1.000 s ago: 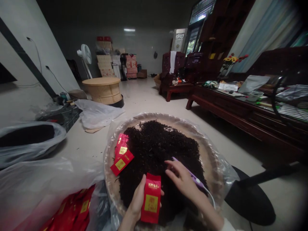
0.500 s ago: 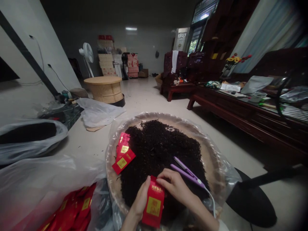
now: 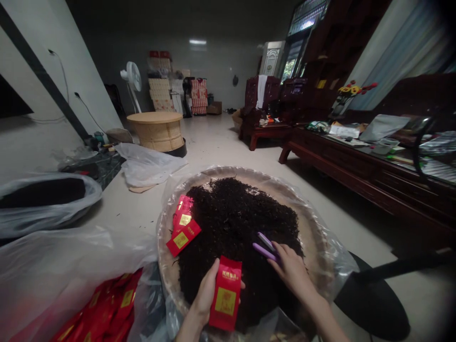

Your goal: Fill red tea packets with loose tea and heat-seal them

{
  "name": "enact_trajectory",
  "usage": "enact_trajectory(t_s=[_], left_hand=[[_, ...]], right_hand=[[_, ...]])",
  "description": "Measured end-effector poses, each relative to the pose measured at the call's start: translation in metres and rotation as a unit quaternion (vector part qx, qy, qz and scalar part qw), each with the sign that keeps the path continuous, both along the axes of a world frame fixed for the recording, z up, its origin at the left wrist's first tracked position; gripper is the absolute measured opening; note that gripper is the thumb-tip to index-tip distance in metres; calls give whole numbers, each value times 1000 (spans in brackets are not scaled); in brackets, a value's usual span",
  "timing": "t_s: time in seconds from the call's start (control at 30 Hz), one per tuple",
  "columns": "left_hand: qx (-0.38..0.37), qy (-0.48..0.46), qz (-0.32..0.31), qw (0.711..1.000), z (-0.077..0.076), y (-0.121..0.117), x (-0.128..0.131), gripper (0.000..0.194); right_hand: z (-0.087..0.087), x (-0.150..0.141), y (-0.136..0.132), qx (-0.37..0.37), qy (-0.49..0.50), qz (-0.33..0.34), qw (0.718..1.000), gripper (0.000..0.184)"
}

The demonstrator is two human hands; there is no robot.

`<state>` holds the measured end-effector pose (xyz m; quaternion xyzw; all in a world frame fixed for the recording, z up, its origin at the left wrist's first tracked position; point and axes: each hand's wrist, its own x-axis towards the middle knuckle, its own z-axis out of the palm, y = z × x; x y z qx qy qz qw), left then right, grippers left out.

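My left hand (image 3: 205,295) is closed round a red tea packet (image 3: 225,293) with gold lettering and a gold panel, held upright at the near side of the round tray (image 3: 164,266). My right hand (image 3: 292,268) has its fingers over the handle of a purple hair straightener (image 3: 264,250), whose two arms stand apart at the tip. The straightener lies on the heap of dark loose tea leaves (image 3: 238,218). More red tea packets (image 3: 184,237) lie overlapping at the tray's left side.
Clear plastic lines the tray. A plastic bag of red packets (image 3: 107,304) sits at the lower left, with a bag of dark leaves (image 3: 42,192) behind it. A black round stand base (image 3: 374,299) is at the right, beside a long wooden table (image 3: 356,175).
My right hand has left the top of the packet and moved right onto the purple hair straightener. My left hand still holds the packet, now raised slightly.
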<state>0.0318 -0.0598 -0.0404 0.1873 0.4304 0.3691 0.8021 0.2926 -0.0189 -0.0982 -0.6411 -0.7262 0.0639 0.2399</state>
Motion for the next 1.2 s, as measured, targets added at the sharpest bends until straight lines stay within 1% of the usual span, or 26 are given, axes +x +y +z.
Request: enact_trajectory(t_s=[0.07,0.13,0.2,0.23,0.3,0.37,0.4,0.47,0.57,0.73,0.87,0.97,1.03,1.1,1.2], left_hand=[[-1,2,3,1000,0,0,0,65],[-5,4,6,1000,-1,1,0,64],[-8,8,7,1000,-2,1,0,64],[-7,10,7,1000,-2,1,1,65],[-9,17,3,1000,-2,1,3,65],[-18,26,-1,1000,-1,0,6,66],[-22,30,-2,999,0,0,7,66],[-26,37,-3,999,1,-1,8,68],[-9,54,-2,999,1,-3,6,74],[27,70,12,997,-1,-4,3,79],[41,69,-4,997,-3,-4,2,85],[57,66,-13,996,-9,-4,2,83],[69,58,-18,996,-14,-3,3,84],[74,54,-16,996,-17,-2,3,86],[79,46,-14,996,-17,-1,2,86]], right_hand=[[-1,2,0,14,48,22,999,36],[9,-1,0,13,118,32,992,37],[28,-9,-2,-21,185,53,981,39],[40,-15,-4,-53,210,74,973,41],[64,-31,-8,-117,246,134,953,42],[84,-50,-13,-175,265,193,928,40],[91,-60,-15,-198,268,209,919,36],[100,-74,-17,-212,273,213,914,28],[101,-84,-18,-199,273,198,920,24],[99,-82,-17,-195,262,193,925,23],[99,-84,-19,-186,247,192,931,21],[97,-84,-20,-188,255,192,929,23],[92,-79,-19,-185,267,191,926,24],[84,-66,-19,-177,275,178,928,27],[70,-37,-17,-161,254,126,945,32]])
